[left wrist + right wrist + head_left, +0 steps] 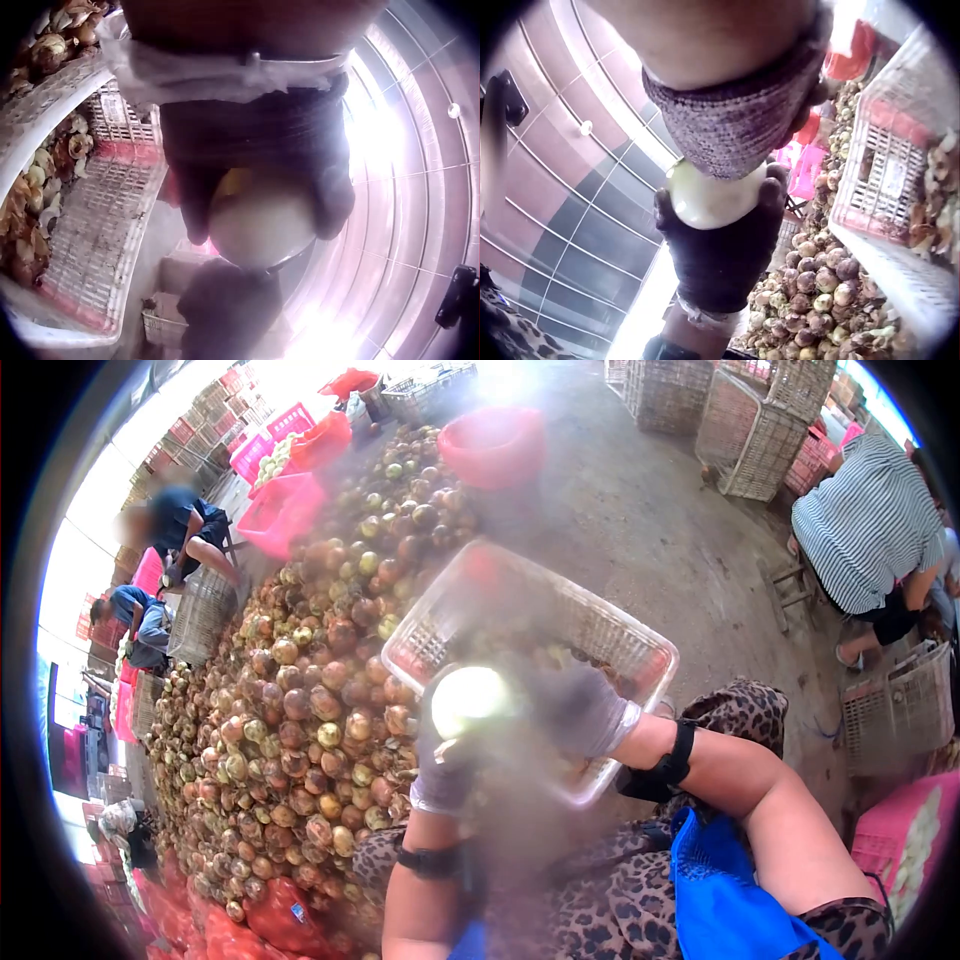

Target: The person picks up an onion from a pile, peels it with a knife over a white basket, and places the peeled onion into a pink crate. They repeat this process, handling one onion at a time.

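A peeled white onion (468,702) is held up in front of the body. My gloved left hand (440,775) grips it from below, with fingers spread round its sides, as the left wrist view also shows (255,142). Close against the onion is my gloved right hand (580,710), its knuckles over the near side in the right wrist view (720,139). Its fingers are mostly hidden there, and I cannot tell what they hold. Beneath both hands stands a white plastic crate (600,615) with loose onion skins (45,195) in it.
A large heap of unpeeled onions (300,710) spreads along the left. Pink tubs (490,448) and stacked crates (750,435) stand farther back. Two people sit working at the left; another, in a striped top (868,525), bends at the right. Red net bags (285,915) lie at lower left.
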`<state>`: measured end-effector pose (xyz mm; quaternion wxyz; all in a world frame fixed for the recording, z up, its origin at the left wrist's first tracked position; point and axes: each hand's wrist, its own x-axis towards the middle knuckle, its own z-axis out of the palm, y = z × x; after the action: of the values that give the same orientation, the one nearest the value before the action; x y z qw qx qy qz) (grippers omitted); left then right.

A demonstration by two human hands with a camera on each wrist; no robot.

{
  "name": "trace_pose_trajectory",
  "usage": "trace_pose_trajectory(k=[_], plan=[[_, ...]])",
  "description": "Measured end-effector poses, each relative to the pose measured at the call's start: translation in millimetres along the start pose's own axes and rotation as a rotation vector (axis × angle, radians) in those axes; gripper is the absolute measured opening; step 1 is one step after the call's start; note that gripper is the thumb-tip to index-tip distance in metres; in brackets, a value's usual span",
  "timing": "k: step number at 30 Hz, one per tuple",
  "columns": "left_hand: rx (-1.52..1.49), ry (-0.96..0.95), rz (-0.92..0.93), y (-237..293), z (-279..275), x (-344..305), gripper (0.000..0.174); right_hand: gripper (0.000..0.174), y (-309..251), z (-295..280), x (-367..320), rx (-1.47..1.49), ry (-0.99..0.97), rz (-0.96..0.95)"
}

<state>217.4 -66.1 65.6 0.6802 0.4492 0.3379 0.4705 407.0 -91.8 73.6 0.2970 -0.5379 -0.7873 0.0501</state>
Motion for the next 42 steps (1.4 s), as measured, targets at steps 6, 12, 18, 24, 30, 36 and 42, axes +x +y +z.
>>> trace_pose_trajectory(k=[6,12,18,24,30,36,42], plan=[[-0.031,-0.084,-0.089,1,-7,-7,0.089,0.041,44,0,7,-0.032,-0.145,0.1],[-0.197,-0.085,-0.086,17,-15,-22,0.096,0.025,76,6,23,-0.174,-0.499,0.59],[-0.214,-0.066,-0.05,35,-5,-27,0.101,0.015,13,-10,18,0.249,-0.263,0.432],[-0.18,0.095,0.12,67,-20,-77,0.086,0.019,35,32,-3,-0.024,-0.442,-0.016],[-0.45,0.411,0.502,104,-91,-237,0.072,0.043,47,92,-7,0.279,-0.596,0.181],[-0.155,1.019,0.623,88,-141,-500,0.046,0.027,19,97,-4,0.216,-0.761,0.167],[0.014,1.822,0.288,-38,-190,-820,0.02,0.022,10,71,-6,-0.048,-0.605,-0.071]])
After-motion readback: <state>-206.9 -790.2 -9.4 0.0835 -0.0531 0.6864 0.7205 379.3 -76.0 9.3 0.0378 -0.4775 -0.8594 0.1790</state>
